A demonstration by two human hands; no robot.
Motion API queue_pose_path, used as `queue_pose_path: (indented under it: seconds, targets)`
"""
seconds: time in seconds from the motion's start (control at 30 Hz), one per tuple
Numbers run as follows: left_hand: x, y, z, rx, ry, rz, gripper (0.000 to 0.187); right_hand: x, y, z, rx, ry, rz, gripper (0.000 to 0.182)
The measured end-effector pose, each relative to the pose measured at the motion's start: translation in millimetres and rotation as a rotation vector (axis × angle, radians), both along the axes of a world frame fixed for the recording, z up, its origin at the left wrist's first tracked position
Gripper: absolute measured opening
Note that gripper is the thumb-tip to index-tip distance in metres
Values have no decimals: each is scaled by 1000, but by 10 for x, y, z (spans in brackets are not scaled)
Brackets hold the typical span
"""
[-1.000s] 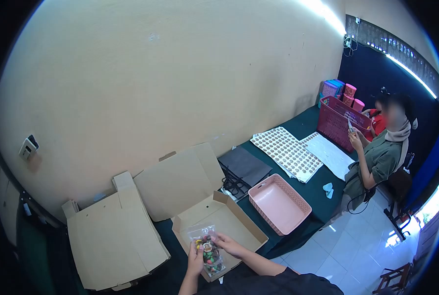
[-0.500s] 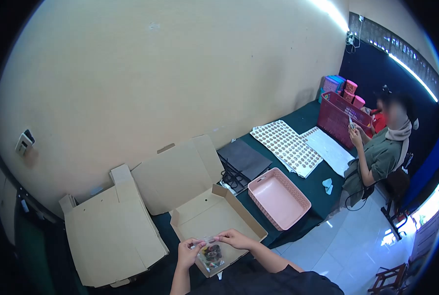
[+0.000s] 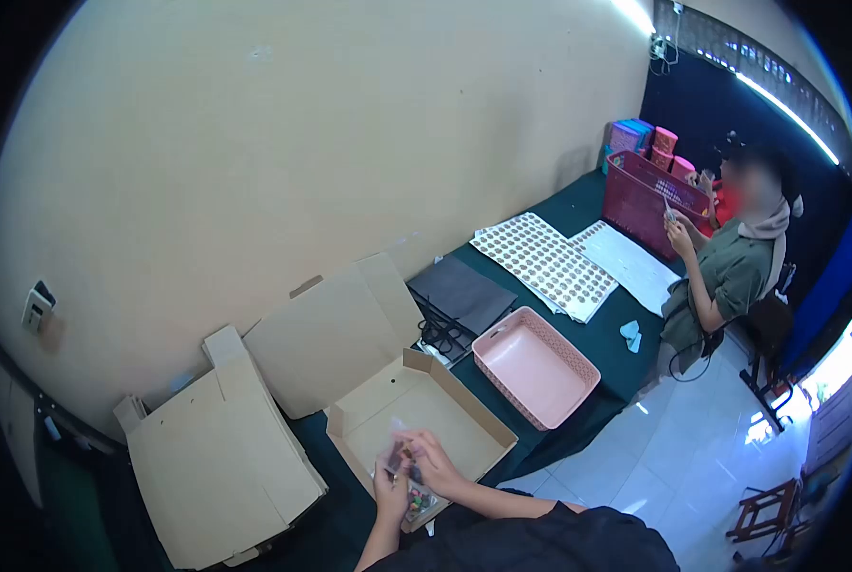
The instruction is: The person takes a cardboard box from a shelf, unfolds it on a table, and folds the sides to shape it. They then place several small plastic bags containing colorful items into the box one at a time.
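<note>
A small clear plastic bag (image 3: 422,502) with small colourful pieces in it is between my hands, over the near end of an open cardboard box (image 3: 464,426). My left hand (image 3: 390,493) is closed on the left side of the bag. Fingers bent and pressed together, my right hand (image 3: 432,469) grips its upper part. Clear plastic sticks up above my fingertips. What exactly lies under the fingers is partly hidden, and the pieces are too small to name.
Flattened cardboard boxes (image 3: 211,458) lie at left. Right of the open box are a pink basket (image 3: 540,367) and a dark paper bag (image 3: 466,296). Sticker sheets (image 3: 545,262) and a maroon crate (image 3: 640,205) stand further back. A co-worker (image 3: 731,267) stands at right, hands raised.
My hands have come closer together, the right one moving down over the bag, which is now bunched and more covered. The view has shifted slightly.
</note>
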State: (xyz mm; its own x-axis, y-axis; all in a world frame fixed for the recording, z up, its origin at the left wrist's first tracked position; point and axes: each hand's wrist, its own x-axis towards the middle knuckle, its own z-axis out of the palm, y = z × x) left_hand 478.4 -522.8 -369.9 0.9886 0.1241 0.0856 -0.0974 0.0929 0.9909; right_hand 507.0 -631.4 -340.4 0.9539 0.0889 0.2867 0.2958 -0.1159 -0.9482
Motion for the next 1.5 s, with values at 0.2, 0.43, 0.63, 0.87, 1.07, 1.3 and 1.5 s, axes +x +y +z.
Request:
queue_pose_path:
  seconds: [0.2, 0.43, 0.63, 0.87, 1.07, 1.3, 1.5]
  targets:
    - [-80, 118, -52, -111, 98, 109, 28, 96, -69, -256, 423, 666, 317, 30]
    - [-50, 272, 128, -289, 128, 9, 25, 158, -214, -417, 414, 613, 452, 29]
    - [-38, 305, 139, 98, 165, -37, 20, 130, -159, -364, 76, 349, 426, 31]
    - [-70, 456, 272, 196, 161, -252, 35, 191, -311, -168, 74, 527, 535, 38]
    - [-22, 518, 434, 74, 93, -507, 34, 202, -353, -104, 75, 377, 521, 39]
    - [-26, 410, 114, 346, 54, -362, 77, 221, -271, -48, 324, 597, 90, 44]
    - [-73, 85, 69, 494, -128, -95, 79, 62, 7, 30, 381, 587, 124, 56]
